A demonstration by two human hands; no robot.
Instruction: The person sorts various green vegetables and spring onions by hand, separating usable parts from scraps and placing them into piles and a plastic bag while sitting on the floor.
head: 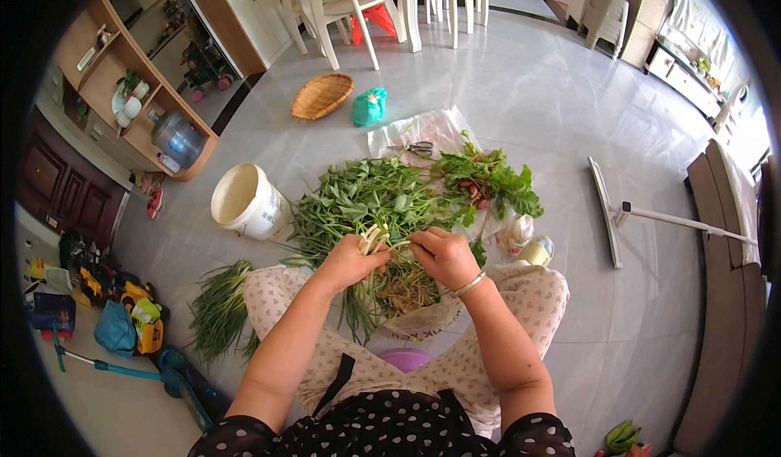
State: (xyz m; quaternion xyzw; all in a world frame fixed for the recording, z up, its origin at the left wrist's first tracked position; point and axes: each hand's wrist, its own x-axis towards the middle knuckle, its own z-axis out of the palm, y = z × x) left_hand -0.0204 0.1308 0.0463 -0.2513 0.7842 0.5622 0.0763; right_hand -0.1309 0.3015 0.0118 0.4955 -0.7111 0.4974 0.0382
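My left hand [355, 260] grips a small bunch of green onions [373, 237], white ends up. Close to its right, my right hand [444, 257] pinches the pale end of one stalk at the bunch. Below my hands, root trimmings [406, 295] lie on a plastic bag [427, 323]. A large heap of leafy green stems [372, 198] spreads just beyond my hands. To its right lie leafy radishes [479, 192] with red roots. Scissors [421, 148] rest on a white plastic sheet [421, 129] behind the heap. More green onions [223, 310] lie beside my left knee.
A white bucket [253, 204] stands tilted at the left. Farther off are a wicker basket [322, 96] and a tied green bag [369, 107]. A slipper [537, 251] and a small plastic bag [516, 233] lie near my right knee. A flat mop [607, 213] is at the right.
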